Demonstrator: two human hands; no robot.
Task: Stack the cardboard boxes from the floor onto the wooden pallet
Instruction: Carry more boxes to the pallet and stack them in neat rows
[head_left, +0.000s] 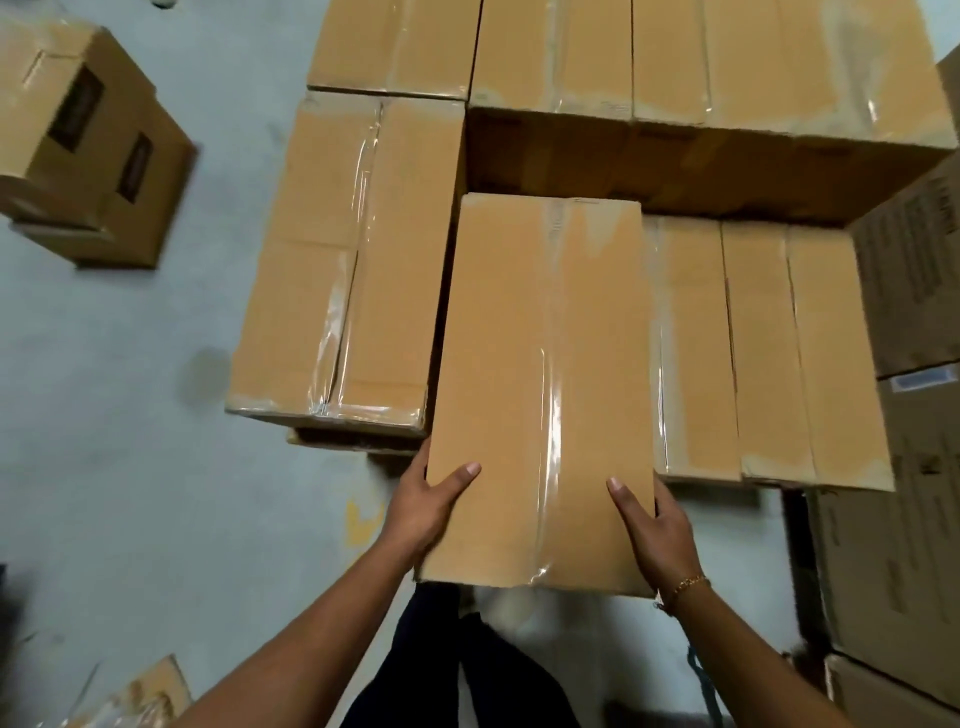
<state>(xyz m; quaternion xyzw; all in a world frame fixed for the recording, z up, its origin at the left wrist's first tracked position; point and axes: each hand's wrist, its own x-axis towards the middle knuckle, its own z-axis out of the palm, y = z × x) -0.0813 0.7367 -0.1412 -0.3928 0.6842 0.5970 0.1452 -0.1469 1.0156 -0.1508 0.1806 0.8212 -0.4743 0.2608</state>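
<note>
Head camera shows left hand (431, 512) and right hand (657, 535) gripping the taped cardboard box (540, 395) by its near side edges, thumbs on top, over the gap among the stacked boxes (343, 260); I judge it stiff, fairly heavy, slick along the tape.

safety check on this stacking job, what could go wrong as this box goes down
1. The left hand and right hand grip only the near end of the held box, so its far end could dip or slip.
2. It is held close between the left box and the right boxes; a hand at its side might get pinched when lowering.
</note>
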